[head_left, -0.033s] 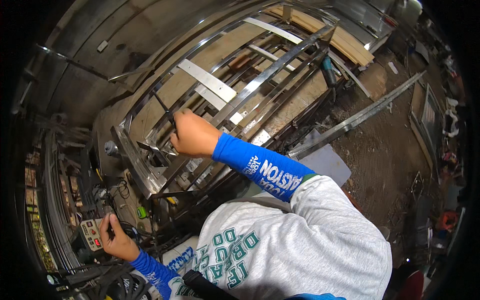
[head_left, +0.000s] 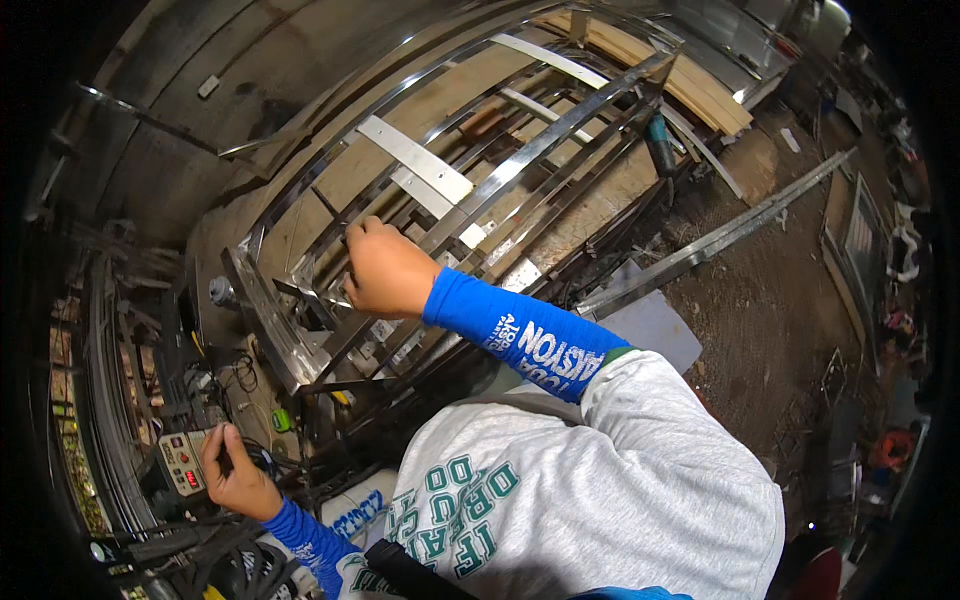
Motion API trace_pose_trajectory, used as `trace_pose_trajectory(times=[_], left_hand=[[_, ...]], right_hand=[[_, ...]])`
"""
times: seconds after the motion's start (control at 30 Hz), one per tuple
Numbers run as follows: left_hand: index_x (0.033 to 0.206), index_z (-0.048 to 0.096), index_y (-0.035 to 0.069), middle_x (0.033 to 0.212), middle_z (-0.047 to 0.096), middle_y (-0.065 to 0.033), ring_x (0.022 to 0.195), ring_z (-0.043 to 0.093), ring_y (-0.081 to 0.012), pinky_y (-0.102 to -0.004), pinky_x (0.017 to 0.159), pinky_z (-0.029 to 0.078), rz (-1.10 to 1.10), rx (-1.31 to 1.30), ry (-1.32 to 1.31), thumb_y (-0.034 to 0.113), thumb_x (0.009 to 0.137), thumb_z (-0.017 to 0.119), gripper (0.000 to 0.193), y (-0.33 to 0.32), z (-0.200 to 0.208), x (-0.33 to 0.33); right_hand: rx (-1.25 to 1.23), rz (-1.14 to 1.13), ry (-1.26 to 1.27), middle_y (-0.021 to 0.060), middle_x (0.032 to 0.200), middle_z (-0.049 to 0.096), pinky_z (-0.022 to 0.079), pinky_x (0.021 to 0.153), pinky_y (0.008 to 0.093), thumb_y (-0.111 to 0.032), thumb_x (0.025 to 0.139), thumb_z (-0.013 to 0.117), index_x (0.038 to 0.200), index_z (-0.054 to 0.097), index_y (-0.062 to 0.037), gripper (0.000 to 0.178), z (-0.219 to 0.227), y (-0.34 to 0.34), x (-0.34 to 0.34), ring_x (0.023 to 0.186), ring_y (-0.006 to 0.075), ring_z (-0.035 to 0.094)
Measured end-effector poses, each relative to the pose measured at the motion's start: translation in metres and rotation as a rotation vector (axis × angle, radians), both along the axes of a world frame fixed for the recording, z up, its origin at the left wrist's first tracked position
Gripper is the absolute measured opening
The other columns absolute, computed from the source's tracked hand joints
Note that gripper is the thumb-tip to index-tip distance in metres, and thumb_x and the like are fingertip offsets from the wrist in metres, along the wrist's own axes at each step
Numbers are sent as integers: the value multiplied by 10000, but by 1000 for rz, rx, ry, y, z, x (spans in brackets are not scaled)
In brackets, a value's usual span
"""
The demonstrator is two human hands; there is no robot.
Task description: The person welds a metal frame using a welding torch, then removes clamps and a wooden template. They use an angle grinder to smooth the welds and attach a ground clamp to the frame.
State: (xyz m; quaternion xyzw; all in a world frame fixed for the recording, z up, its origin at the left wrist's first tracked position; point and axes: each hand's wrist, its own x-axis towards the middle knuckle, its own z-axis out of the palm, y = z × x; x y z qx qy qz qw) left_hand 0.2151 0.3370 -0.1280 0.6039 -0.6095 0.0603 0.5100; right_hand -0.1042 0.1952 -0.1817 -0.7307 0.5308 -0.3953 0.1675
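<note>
My right hand point(head_left: 390, 270) hangs over the left part of a shiny metal frame point(head_left: 515, 170) of long square tubes, its fingers curled closed. What those fingers hold, if anything, is hidden by the hand. A thin dark bar point(head_left: 326, 202) shows just beyond the knuckles. White flat crosspieces point(head_left: 415, 160) lie across the tubes to the right of this hand. Lower left, my left hand point(head_left: 240, 478) is raised beside a small machine with a control panel point(head_left: 183, 465). Its thumb and fingers are bent together; anything between them is too small to make out.
A long metal channel point(head_left: 720, 230) lies on the dirt floor at right. Wooden boards point(head_left: 650, 65) are stacked at the far end. A teal power tool point(head_left: 658, 145) sits by the frame's right side. Cables point(head_left: 243, 375) and a green tape measure point(head_left: 281, 420) lie at left.
The dark bar beyond my right hand looks thinner and shows less at the fingers. My right hand has turned slightly, and my left hand has barely moved.
</note>
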Motion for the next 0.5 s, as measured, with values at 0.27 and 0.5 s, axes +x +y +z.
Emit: trace_pose_trajectory(times=[0.27,0.5], left_hand=[[913,716,-32,889,704,-131,844,643,-274,-378,850,512,-111,138,-139,-96,805,757,132,53,-10,-106],[832,707,17,877,703,-125,839,647,-317,-404,807,478,-474,453,-295,7,719,751,121,89,-58,-147]], right_hand=[[-381,165,-205,236,1139,600,501,896,460,-75,784,718,1156,600,34,404,13,54,-22,1049,408,597],[-241,655,-123,159,1065,657,506,893,454,-136,742,726,1110,658,-29,389,-27,167,-42,1030,359,635]])
